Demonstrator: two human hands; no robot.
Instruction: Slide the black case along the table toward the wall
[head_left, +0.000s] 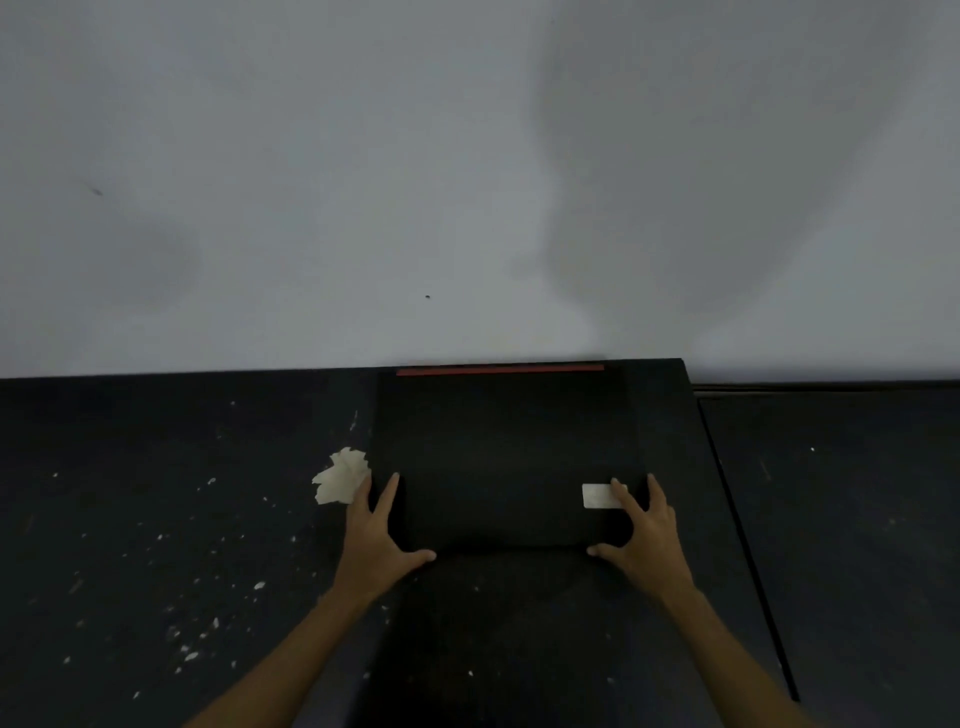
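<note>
The black case (498, 457) lies flat on the dark table (156, 493), its far edge with a red strip (500, 370) up against the pale wall (415, 182). A white label (597, 496) sits near its front right corner. My left hand (376, 530) grips the case's front left corner, fingers on top and thumb along the near edge. My right hand (641, 535) grips the front right corner the same way, one finger partly over the label.
A crumpled piece of pale paper (340, 475) lies on the table just left of the case, touching my left fingers. White specks dot the tabletop. The table's right edge (737, 519) borders a second dark surface (857, 519) set slightly lower.
</note>
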